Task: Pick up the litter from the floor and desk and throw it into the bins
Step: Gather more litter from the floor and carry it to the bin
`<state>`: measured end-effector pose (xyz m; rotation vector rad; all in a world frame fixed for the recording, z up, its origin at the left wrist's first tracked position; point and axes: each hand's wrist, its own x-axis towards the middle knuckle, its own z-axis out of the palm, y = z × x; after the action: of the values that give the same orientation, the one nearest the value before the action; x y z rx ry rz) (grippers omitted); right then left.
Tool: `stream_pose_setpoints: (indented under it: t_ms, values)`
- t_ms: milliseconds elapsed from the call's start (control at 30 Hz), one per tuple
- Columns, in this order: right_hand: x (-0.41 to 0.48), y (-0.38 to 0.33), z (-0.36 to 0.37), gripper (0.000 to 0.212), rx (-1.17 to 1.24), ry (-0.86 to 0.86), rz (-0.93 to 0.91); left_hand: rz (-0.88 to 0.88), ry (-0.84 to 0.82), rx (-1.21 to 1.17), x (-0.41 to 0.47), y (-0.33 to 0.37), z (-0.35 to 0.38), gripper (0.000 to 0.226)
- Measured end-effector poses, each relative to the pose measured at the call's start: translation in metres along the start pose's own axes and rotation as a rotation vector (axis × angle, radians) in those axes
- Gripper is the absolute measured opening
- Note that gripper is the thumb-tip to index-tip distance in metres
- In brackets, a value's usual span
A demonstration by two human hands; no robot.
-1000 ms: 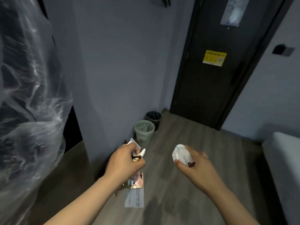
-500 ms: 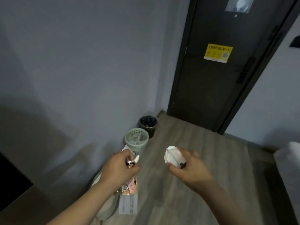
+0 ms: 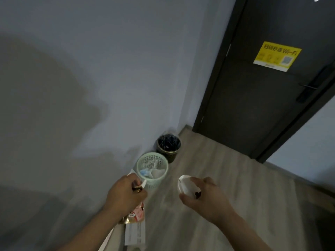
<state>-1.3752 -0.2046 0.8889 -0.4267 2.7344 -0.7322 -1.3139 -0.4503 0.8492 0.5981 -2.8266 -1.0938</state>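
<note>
Head view.

A: Report the left hand (image 3: 125, 194).

B: Fingers are curled round a bundle of wrappers (image 3: 137, 214). A white tip and a dark-and-gold piece stick out above the fist. A pink wrapper and a white slip (image 3: 135, 234) hang below it. The hand is near the wall (image 3: 108, 69), and in this view it meets the near rim of the green bin (image 3: 164, 164).

A: Report the bins.

B: Both stand on the floor (image 3: 226, 169) against the wall. The green bin is perforated and holds white and blue litter. The black bin (image 3: 168, 147) stands just behind it, nearer the door (image 3: 253, 105), with a dark liner inside. Whether the two bins touch cannot be told.

A: Report the right hand (image 3: 204, 198).

B: Fingers and thumb grip a rounded white piece (image 3: 184, 185). A small dark bit (image 3: 197, 193) sits at the thumb; what it is cannot be told. The hand is held above the floor, right of the green bin and apart from it.

A: Far right?

B: The door is dark and closed. It carries a yellow sticker (image 3: 276, 56) and a handle (image 3: 308, 89).
</note>
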Motion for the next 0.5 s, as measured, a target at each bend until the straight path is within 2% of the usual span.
stream_pose_setpoints:
  t_ms: [300,500]
  values:
    - [0.178,0.006,0.003,0.072,-0.1,-0.133,0.058,-0.049,-0.117,0.05,0.175,-0.002,0.015,0.032]
    - [0.3,0.033,0.002,0.076,-0.113,-0.261,0.02,-0.141,-0.091,0.114,0.267,0.003,0.046,0.037]
